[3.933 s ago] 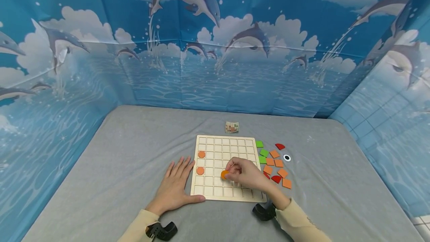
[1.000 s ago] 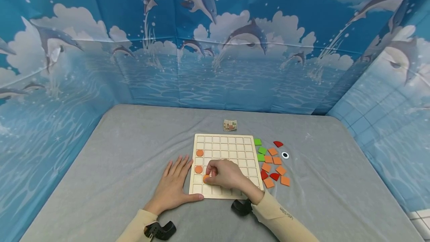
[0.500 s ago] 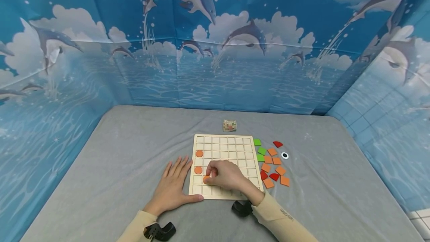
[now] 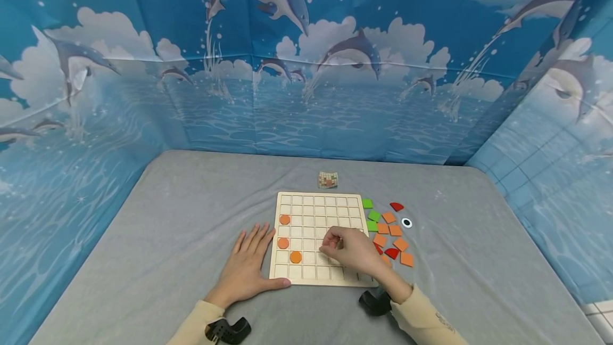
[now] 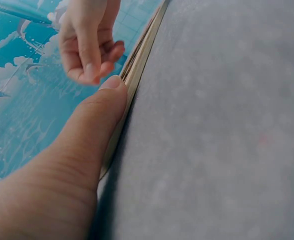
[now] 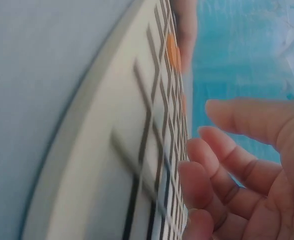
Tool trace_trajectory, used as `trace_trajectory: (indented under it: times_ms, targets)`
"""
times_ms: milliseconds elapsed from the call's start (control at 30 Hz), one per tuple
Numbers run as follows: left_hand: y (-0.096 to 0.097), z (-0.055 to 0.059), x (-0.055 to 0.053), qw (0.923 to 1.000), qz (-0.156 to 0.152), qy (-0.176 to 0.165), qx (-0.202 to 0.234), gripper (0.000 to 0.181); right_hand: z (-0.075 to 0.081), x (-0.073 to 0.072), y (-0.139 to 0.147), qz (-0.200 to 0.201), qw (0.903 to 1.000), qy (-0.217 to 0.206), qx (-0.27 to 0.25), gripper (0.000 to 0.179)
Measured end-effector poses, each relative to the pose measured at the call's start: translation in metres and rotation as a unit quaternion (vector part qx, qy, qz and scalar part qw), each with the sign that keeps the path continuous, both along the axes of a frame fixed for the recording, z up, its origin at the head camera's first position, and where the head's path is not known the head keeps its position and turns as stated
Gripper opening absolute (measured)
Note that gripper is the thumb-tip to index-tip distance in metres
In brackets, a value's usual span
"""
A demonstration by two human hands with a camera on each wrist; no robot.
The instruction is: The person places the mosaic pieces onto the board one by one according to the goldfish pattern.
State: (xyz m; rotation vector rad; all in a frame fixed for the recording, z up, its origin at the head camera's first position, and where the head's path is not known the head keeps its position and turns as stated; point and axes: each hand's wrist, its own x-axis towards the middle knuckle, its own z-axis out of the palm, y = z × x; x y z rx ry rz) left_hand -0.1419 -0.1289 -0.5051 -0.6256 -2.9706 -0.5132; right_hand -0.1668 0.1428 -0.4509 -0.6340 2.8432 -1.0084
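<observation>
A pale wooden grid board (image 4: 318,236) lies flat on the grey cloth. Three round orange discs sit in its squares: an upper disc (image 4: 284,219), a middle disc (image 4: 283,243) and a lower disc (image 4: 295,257). My left hand (image 4: 246,265) is spread flat at the board's left side, its thumb (image 5: 94,112) touching the front edge near the corner. Over the right half of the board is my right hand (image 4: 351,249), fingers loosely bent. The right wrist view shows nothing between its thumb (image 6: 242,117) and fingers (image 6: 227,155).
Right of the board lie several orange squares (image 4: 395,230), green squares (image 4: 374,216), red wedge pieces (image 4: 396,206) and a white ring-shaped piece with a black centre (image 4: 406,223). A small patterned card (image 4: 328,180) lies behind the board. A dolphin-print curtain (image 4: 306,111) surrounds the table.
My right hand carried an orange disc leftward to the lower-left squares, let go of it there, and has moved back right without it. My left hand has stayed in place.
</observation>
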Motion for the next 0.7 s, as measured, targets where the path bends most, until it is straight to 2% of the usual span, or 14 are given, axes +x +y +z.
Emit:
trace_trajectory:
  times_ms: [233, 400, 700]
  targets:
    - [0.000, 0.000, 0.000, 1.0000, 0.000, 0.000, -0.001, 0.118, 0.006, 0.004, 0.037, -0.052, 0.9980, -0.032, -0.015, 0.012]
    - [-0.001, 0.002, 0.000, 1.0000, -0.001, -0.004, -0.001, 0.118, 0.009, 0.006, 0.058, -0.084, 0.9956, -0.039, -0.010, 0.011]
    - [0.000, 0.002, 0.000, 1.0000, -0.001, -0.003, -0.006, 0.118, 0.010, 0.009, 0.084, -0.102, 0.9925, -0.062, 0.024, 0.016]
